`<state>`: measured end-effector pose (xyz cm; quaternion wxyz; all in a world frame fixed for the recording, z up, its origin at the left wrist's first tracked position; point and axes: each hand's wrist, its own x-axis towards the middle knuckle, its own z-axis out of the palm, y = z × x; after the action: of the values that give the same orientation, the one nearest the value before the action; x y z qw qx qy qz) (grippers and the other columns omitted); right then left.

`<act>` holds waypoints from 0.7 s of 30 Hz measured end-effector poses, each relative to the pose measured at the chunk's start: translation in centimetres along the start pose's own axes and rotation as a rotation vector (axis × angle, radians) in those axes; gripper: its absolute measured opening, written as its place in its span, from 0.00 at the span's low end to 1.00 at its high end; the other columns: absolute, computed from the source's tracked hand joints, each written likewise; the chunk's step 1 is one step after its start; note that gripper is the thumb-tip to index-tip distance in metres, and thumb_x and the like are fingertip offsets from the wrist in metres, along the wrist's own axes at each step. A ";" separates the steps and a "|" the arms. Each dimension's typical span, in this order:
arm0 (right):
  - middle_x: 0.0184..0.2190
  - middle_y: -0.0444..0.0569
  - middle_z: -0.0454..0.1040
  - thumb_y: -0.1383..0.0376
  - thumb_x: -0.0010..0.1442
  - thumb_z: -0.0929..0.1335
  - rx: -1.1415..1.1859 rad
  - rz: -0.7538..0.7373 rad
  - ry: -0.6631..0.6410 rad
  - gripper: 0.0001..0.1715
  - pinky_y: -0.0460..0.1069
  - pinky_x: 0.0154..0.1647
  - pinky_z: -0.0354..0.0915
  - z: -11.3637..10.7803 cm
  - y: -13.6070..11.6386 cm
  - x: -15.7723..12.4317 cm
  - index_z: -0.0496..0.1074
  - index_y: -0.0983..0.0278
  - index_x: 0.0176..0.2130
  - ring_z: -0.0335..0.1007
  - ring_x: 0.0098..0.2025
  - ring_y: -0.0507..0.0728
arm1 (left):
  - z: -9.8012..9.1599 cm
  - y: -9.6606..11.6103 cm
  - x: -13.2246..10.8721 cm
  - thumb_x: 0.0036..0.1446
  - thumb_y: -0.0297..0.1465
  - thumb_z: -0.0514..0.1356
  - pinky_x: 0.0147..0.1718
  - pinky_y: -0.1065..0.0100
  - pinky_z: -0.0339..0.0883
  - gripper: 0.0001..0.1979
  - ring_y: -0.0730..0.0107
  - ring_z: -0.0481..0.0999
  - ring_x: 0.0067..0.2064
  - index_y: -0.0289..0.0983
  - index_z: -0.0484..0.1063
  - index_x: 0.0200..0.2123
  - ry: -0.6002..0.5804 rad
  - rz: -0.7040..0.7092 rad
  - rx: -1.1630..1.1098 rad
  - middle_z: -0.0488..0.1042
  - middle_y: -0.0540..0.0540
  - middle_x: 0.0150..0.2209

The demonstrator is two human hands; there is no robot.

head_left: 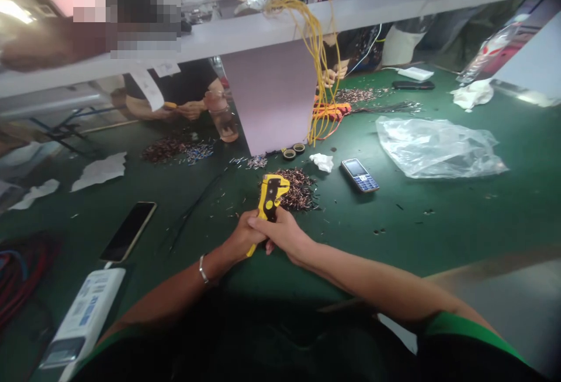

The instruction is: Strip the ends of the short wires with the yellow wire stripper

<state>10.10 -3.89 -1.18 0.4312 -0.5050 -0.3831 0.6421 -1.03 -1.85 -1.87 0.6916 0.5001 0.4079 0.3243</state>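
Observation:
A yellow and black wire stripper (pixel 269 198) stands nearly upright in front of me, its jaw end pointing away. My left hand (pixel 244 234) is closed around its handle from the left, and a silver bracelet (pixel 203 269) circles that wrist. From the other side, my right hand (pixel 287 233) closes on the same tool, its thumb across the handle. Between the palms, the fingers are partly hidden, and I cannot make out any wire there. Just beyond the jaws lies a pile of short dark wire pieces with coppery ends (pixel 300 189).
A keypad phone (pixel 360 176), clear plastic bag (pixel 433 147) and crumpled tissue (pixel 322 162) lie right. Left are a smartphone (pixel 129 231), white power strip (pixel 85 312) and red cable coil (pixel 20 282). Yellow wires (pixel 313 25) hang from the shelf (pixel 245 28); co-workers' hands (pixel 193 108) work beyond.

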 end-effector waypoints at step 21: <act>0.19 0.40 0.68 0.59 0.54 0.69 -0.156 -0.268 0.059 0.13 0.43 0.18 0.60 -1.1 1.7 1.9 0.66 0.63 0.25 0.62 0.20 0.49 | 0.3 0.1 -0.2 0.29 0.17 0.67 0.25 0.73 0.71 0.22 0.72 0.74 0.27 0.31 0.73 0.34 0.068 -0.021 -0.030 0.76 0.51 0.27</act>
<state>10.67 -2.60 -3.57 0.4837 -0.4999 -0.4829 0.5319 -0.85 -2.11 -1.71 0.6879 0.4742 0.4317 0.3399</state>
